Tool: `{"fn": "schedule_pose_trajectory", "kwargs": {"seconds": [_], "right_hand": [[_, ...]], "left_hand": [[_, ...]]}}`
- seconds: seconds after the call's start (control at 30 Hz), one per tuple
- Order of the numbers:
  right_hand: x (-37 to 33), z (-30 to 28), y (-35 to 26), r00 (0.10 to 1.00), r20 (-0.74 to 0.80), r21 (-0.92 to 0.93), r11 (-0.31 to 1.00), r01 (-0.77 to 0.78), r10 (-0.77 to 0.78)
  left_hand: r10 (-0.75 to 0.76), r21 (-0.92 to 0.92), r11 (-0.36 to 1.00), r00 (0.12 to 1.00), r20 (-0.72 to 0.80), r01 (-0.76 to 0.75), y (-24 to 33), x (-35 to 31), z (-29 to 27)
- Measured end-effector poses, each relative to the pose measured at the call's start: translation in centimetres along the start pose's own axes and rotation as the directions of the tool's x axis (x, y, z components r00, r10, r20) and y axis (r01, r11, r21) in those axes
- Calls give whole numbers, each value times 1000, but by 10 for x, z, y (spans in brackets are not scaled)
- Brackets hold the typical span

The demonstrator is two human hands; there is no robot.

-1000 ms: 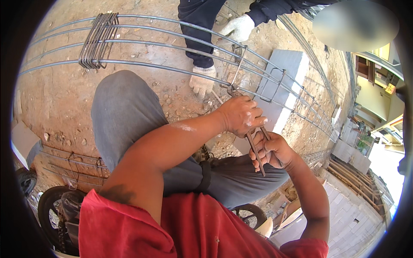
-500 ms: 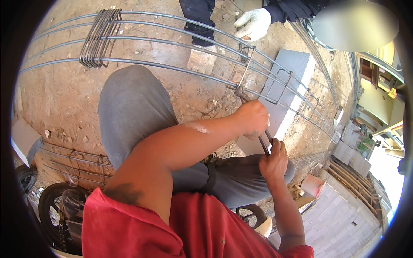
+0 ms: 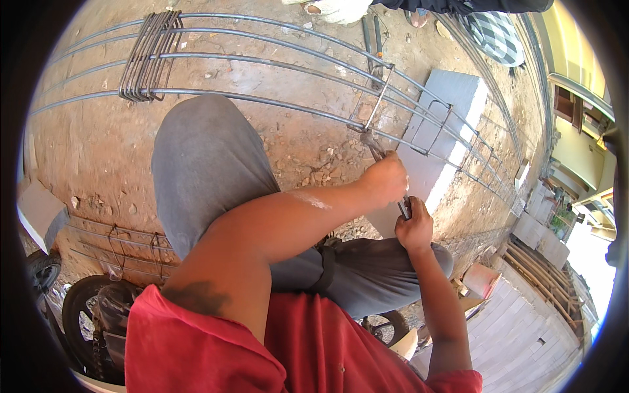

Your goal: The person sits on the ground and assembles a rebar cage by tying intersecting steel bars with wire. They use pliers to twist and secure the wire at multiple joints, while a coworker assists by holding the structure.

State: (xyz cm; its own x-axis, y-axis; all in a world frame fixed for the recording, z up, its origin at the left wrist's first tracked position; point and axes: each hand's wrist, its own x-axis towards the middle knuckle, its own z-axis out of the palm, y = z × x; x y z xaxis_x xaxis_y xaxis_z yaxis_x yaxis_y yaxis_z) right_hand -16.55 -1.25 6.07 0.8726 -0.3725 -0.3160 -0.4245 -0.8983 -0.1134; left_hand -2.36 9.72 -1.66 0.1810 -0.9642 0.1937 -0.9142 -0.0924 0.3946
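Note:
A pair of pincers has its jaws at the near corner of a square wire stirrup, where it meets the nearest long steel bar. My left hand is closed around the pincers just behind the jaws. My right hand grips the handle ends, which now lie close together. Whether the jaws bite on tie wire is too small to tell. The stirrup encloses several parallel bars. Near its far corner is a second pair of pincers with dark handles, no hand on it.
A co-worker's white-gloved hand is at the top edge. Bunched stirrups hang on the bars at left. Beneath the bars at right lies a grey block. My bent knee is beside the cage; motorcycle wheels stand lower left.
My right hand has moved slightly up and left, and the pincer handles have come together. The co-worker's gloved hands and dark-clad leg have drawn away, leaving the second pincers in view.

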Motion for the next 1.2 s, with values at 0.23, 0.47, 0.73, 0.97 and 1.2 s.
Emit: {"fn": "schedule_pose_trajectory", "kwargs": {"seconds": [0.23, 0.47, 0.73, 0.97, 1.2], "right_hand": [[-1, -18, -20, 933, 283, 138, 954, -268, 221], [-2, -46, -35, 287, 940, 289, -19, -957, -187], [-2, -115, -74, 906, 304, 186, 915, -358, 293], [-1, -99, -94, 989, 53, -400, 910, -106, 139], [12, -110, -93, 639, 594, -26, 805, -592, 489]], "left_hand": [[51, -139, 988, 987, -155, -73, 1, -10, -13], [95, -129, 954, 680, -727, -271, -5, -34, 4], [8, -315, 941, 937, -351, -126, -2, -9, -28], [-30, -527, 849, 999, -15, 17, -15, 6, -59], [9, -271, 945, 845, -535, -182, -23, -23, -33]]}}
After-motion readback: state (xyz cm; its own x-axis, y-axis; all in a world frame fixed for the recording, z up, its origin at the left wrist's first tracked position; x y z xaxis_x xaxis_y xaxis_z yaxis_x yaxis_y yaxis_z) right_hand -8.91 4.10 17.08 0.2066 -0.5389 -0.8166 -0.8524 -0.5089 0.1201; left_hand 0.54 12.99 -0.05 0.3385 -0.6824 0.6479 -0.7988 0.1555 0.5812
